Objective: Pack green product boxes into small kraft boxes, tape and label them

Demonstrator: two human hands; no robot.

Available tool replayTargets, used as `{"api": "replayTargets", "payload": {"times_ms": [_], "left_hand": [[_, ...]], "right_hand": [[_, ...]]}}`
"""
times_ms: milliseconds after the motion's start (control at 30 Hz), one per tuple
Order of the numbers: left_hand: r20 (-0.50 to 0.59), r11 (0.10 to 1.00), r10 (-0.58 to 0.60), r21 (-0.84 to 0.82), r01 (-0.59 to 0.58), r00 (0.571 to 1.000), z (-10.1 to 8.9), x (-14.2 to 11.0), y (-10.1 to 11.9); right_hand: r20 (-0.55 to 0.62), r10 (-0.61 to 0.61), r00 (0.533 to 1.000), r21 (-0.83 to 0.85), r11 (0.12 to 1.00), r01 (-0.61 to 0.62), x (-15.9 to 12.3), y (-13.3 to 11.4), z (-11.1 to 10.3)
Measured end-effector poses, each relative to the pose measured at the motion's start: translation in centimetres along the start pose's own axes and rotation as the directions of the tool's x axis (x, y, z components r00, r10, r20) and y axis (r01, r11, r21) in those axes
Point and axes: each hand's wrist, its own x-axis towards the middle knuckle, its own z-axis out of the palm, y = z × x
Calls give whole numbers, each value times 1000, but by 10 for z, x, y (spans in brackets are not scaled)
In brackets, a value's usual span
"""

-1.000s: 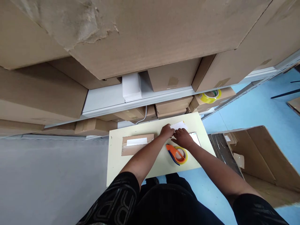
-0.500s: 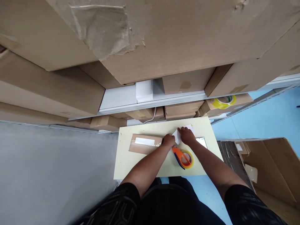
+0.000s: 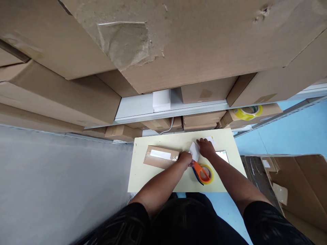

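The left hand [image 3: 185, 159] is pinching the near edge of the white paper [image 3: 194, 151] while the right hand [image 3: 206, 148] is pressing its far side, apparently keeping it steady on the table [image 3: 138, 177], beside the orange tape dispenser [image 3: 198, 168]

Even, moderately bright light, soft shadows between boxes [image 3: 212, 91], wide-angle stretching toward the edges.

Cream table [image 3: 153, 180] bears taped carton [image 3: 149, 160], papers [image 3: 194, 152], phone [image 3: 222, 156], tape dispenser [image 3: 200, 172].
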Motion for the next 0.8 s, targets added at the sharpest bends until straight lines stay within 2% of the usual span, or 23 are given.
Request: {"api": "replayTargets", "payload": {"times_ms": [133, 233, 333, 400, 433, 467, 500, 533, 567, 600, 633, 700, 800], "left_hand": [[16, 989, 39, -141, -36, 999, -2, -32, -5], [57, 950, 176, -270, -154, 983, -14, -57, -6], [64, 864, 386, -374, -336, 920, -38, -77, -7], [22, 812, 479, -391, -434, 877, -57, -86, -8], [-9, 786, 513, -397, -474, 858, -67, -91, -8], [-43, 761, 539, -403, -509, 841, -76, -94, -9], [-76, 738, 558, -409, -536, 826, -84, -98, -10], [-103, 718, 573, -416, -558, 813, -92, -102, -13], [-125, 700, 585, -423, -576, 802, -99, -106, -15], [-137, 685, 595, -429, -589, 792, -105, -110, -19], [-142, 673, 607, -432, -601, 782, -111, -113, -24], [-135, 658, 632, -428, -620, 763, -123, -121, -35], [-81, 644, 683, -401, -651, 726, -148, -133, -55]], "right_hand": [[-19, 0, 1000, 19, 1000, 0, -2, 0, -1], [-13, 22, 1000, 158, 987, -19, -5, 1, -7], [-12, 100, 995, 352, 932, -89, -10, 0, -17], [-23, 147, 989, 406, 905, -125, -17, -8, -28], [-45, 178, 983, 487, 863, -134, -22, -15, -35], [-67, 219, 973, 628, 768, -129, -27, -24, -43], [-83, 262, 961, 791, 605, -96, -34, -35, -53], [-85, 317, 945, 938, 345, -31, -41, -48, -65], [-78, 316, 946, 994, 98, 49, -48, -63, -77], [-88, 296, 951, 990, -76, 115, -54, -80, -90], [-102, 281, 954, 970, -183, 158, -61, -96, -104], [-104, 287, 952, 950, -254, 180, -70, -130, -129], [-74, 326, 942, 949, -269, 168, -80, -174, -159]]}}
